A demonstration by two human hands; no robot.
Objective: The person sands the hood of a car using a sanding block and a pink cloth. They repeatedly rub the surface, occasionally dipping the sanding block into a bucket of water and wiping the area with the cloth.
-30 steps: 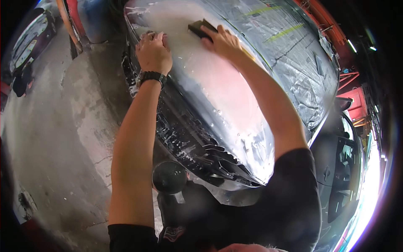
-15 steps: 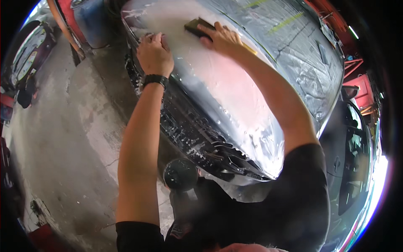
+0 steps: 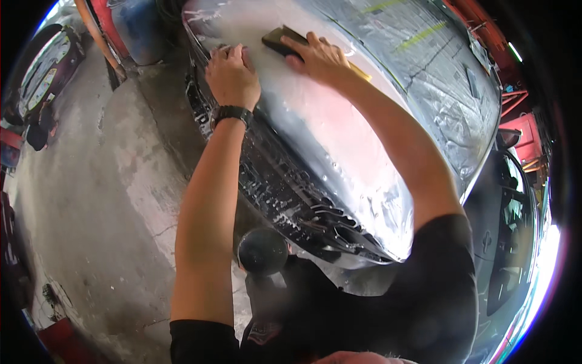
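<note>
A car body panel (image 3: 339, 133), patchy white and pink with a hazy surface, stretches below my arms. My right hand (image 3: 321, 57) grips a dark olive sanding block (image 3: 277, 40) near the panel's far end, fingers over its top. A narrow yellow strip (image 3: 359, 71) shows beside the right wrist; I cannot tell whether it belongs to the block. Left of the block, my left hand (image 3: 233, 76) rests on the panel near its dark edge, fingers bent and slightly apart, with nothing seen in them. A black band (image 3: 233, 115) circles my left wrist.
Clear plastic sheeting (image 3: 436, 85) covers the car to the right. Wet-looking dark trim (image 3: 291, 194) runs along the panel's near left side. A round dark object (image 3: 263, 251) is by my body. Another car (image 3: 503, 230) stands at right, a blue drum (image 3: 138, 33) at upper left.
The view has shifted slightly, so the panel lies a little farther right in it. Against the panel, my right hand and the block have slid a short way left. The left hand stays on the panel.
</note>
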